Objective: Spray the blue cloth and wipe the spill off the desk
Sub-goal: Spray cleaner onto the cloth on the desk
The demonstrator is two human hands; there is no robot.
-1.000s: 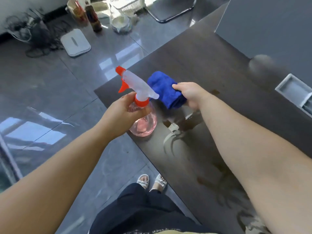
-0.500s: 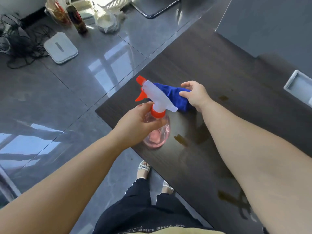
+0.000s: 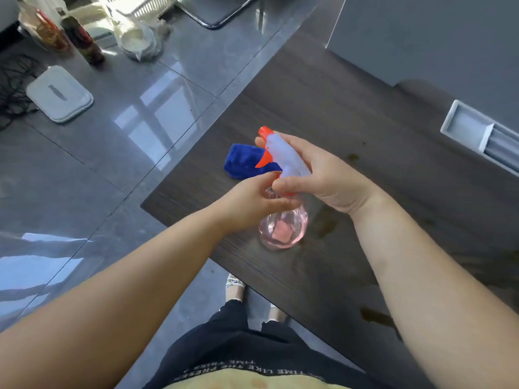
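Observation:
A clear pink spray bottle (image 3: 282,228) with a white head and orange nozzle is held over the dark wooden desk (image 3: 351,122). My right hand (image 3: 323,178) wraps the white spray head from the right. My left hand (image 3: 252,203) grips the bottle's neck just below. The blue cloth (image 3: 244,161) lies bunched on the desk near the left corner, beyond the nozzle, with no hand on it. Brown spill marks (image 3: 354,157) dot the desk, with another patch (image 3: 376,318) beside my right forearm.
A grey recessed cable tray (image 3: 477,130) sits in the desk at the right. A grey panel (image 3: 435,32) stands behind the desk. On the glossy tiled floor at the left lie a white flat box (image 3: 59,94), bottles (image 3: 81,37) and bags.
My right hand let go of the blue cloth, which now lies on the desk, and moved onto the spray head. My left hand keeps the bottle.

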